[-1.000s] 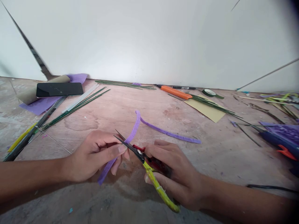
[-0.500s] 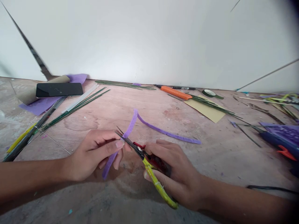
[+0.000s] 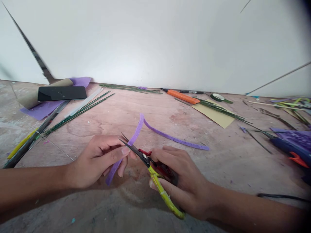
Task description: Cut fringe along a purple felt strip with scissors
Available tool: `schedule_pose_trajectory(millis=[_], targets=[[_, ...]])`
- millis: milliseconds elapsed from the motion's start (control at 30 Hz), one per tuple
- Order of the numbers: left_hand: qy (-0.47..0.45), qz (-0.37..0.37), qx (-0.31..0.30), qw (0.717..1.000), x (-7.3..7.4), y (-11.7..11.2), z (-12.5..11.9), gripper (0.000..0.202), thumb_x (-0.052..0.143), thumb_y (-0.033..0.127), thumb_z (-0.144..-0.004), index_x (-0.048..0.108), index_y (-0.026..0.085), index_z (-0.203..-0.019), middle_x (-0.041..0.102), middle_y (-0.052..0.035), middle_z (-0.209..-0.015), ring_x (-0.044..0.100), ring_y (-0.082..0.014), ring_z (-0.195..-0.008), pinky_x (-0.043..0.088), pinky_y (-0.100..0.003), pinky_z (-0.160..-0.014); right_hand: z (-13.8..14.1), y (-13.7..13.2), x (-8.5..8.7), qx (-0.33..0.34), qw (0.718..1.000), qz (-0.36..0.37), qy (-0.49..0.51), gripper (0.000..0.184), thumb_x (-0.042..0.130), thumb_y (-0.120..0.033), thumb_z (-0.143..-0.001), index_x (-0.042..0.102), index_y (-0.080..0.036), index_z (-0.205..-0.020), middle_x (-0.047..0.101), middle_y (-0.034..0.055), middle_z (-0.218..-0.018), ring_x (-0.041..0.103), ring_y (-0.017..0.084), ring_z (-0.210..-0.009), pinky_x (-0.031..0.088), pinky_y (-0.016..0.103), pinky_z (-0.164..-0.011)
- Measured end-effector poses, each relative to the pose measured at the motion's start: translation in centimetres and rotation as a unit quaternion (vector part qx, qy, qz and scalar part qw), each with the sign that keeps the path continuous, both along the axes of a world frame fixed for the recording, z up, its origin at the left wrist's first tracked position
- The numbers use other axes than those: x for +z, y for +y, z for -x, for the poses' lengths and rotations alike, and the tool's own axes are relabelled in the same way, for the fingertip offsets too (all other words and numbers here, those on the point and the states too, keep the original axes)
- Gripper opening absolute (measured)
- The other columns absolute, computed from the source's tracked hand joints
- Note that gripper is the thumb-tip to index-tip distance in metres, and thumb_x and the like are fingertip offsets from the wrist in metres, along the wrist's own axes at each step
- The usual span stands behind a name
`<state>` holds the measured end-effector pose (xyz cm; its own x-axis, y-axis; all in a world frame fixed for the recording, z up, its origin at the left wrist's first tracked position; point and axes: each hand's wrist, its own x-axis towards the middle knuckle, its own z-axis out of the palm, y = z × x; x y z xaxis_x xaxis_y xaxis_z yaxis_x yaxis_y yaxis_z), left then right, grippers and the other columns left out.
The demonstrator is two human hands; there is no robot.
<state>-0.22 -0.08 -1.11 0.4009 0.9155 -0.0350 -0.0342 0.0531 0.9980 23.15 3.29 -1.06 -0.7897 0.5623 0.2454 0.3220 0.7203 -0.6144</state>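
Note:
Between the thumb and fingers of my left hand (image 3: pixel 104 158) is a long, narrow purple crepe paper strip (image 3: pixel 137 129). Its short end hangs below the fingers; the long part rises, bends at a peak and runs down to the right onto the table. My right hand (image 3: pixel 183 178) grips a pair of scissors (image 3: pixel 156 181) with yellow-wrapped and dark red handles. The slightly parted blades cross the strip just above my left thumb tip. Fine nicks show along the strip's edge.
A phone (image 3: pixel 62 94) lies on purple paper at left, near green wires (image 3: pixel 80 111). Along the back are an orange cutter (image 3: pixel 183 96), tape roll (image 3: pixel 217 97) and yellow card (image 3: pixel 215 115). A blue glue gun (image 3: pixel 284 145) lies right, beside a black cord (image 3: pixel 282 195).
Hardly anything differs. The scissor blades and the paper strip have shifted very slightly; both hands stay in almost the same place.

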Motion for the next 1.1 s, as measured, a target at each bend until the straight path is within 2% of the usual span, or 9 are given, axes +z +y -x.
schedule_pose_trajectory(millis=[200, 333, 533, 767, 900, 1100], targets=[[-0.006, 0.005, 0.000, 1.000, -0.06, -0.06, 0.03, 0.030, 0.054, 0.035, -0.096, 0.063, 0.013, -0.078, 0.060, 0.0016, -0.057, 0.043, -0.0030, -0.041, 0.031, -0.012, -0.038, -0.03, -0.05, -0.20, 0.004, 1.000, 0.003, 0.002, 0.026, 0.053, -0.031, -0.092, 0.039, -0.020, -0.073, 0.044, -0.0037, -0.063, 0.039, 0.013, -0.058, 0.024, 0.028, -0.057], [0.003, -0.006, 0.000, 1.000, 0.02, -0.08, 0.07, 0.033, 0.053, 0.034, -0.096, 0.063, 0.012, -0.074, 0.060, 0.0009, -0.056, 0.044, -0.0034, -0.042, 0.032, -0.012, -0.039, -0.08, 0.00, -0.29, 0.014, 1.000, -0.002, 0.014, 0.025, 0.054, -0.030, -0.092, 0.040, -0.020, -0.074, 0.045, -0.0040, -0.064, 0.038, 0.012, -0.058, 0.024, 0.027, -0.058], [0.004, 0.004, -0.001, 1.000, -0.22, -0.05, 0.07, 0.028, 0.053, 0.035, -0.097, 0.067, 0.013, -0.086, 0.060, 0.0020, -0.056, 0.044, -0.0031, -0.041, 0.030, -0.011, -0.038, -0.12, 0.08, -0.30, 0.026, 0.999, -0.004, 0.028, 0.024, 0.053, -0.028, -0.094, 0.040, -0.020, -0.074, 0.044, -0.0043, -0.065, 0.037, 0.012, -0.058, 0.025, 0.027, -0.059], [0.010, 0.013, -0.012, 1.000, -0.13, -0.09, 0.03, 0.030, 0.053, 0.036, -0.096, 0.068, 0.012, -0.086, 0.060, 0.0016, -0.054, 0.043, -0.0035, -0.041, 0.031, -0.011, -0.038, -0.04, 0.22, -0.26, 0.041, 0.999, 0.004, 0.034, 0.024, 0.052, -0.030, -0.093, 0.039, -0.020, -0.075, 0.043, -0.0043, -0.065, 0.035, 0.012, -0.057, 0.025, 0.027, -0.058], [0.013, 0.018, -0.012, 1.000, -0.10, -0.02, 0.06, 0.031, 0.054, 0.037, -0.096, 0.067, 0.012, -0.085, 0.061, 0.0006, -0.055, 0.045, -0.0046, -0.041, 0.032, -0.013, -0.038, -0.09, 0.14, -0.17, 0.035, 0.999, 0.001, 0.032, 0.024, 0.053, -0.028, -0.093, 0.040, -0.020, -0.075, 0.044, -0.0044, -0.064, 0.036, 0.012, -0.057, 0.025, 0.027, -0.058], [0.010, 0.023, -0.005, 1.000, -0.25, 0.03, 0.03, 0.030, 0.055, 0.038, -0.095, 0.066, 0.012, -0.086, 0.062, -0.0009, -0.058, 0.045, -0.0047, -0.040, 0.032, -0.014, -0.037, -0.14, 0.07, -0.26, 0.006, 0.999, 0.010, 0.031, 0.028, 0.051, -0.035, -0.095, 0.042, -0.020, -0.073, 0.044, -0.0037, -0.063, 0.039, 0.012, -0.058, 0.025, 0.027, -0.057]])
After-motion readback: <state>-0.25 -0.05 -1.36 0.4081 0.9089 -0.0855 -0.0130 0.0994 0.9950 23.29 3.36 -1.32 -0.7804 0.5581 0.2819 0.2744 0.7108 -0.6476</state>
